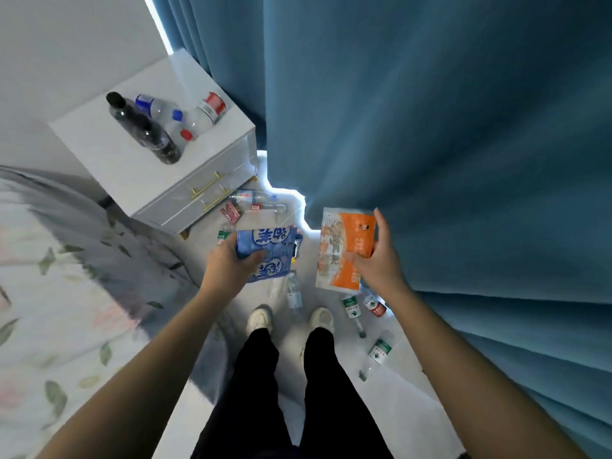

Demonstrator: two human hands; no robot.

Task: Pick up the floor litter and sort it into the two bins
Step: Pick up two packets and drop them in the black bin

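Both hands grip one packet each: left hand (228, 263) a blue packet (270, 250), right hand (377, 260) an orange packet (344, 250); four bottles (159, 124) on the bench (132, 167).

White nightstand (139, 167) seen up and left of the fingers, gold drawer handles (207, 187) on its front. Dark bottle (145, 130) and clear bottles (185, 115) lying on its top. Blue curtain (447, 127) hung above and right of the fingers. Floral bedding (49, 276) spread far left. Pale floor (397, 399) noted beneath.
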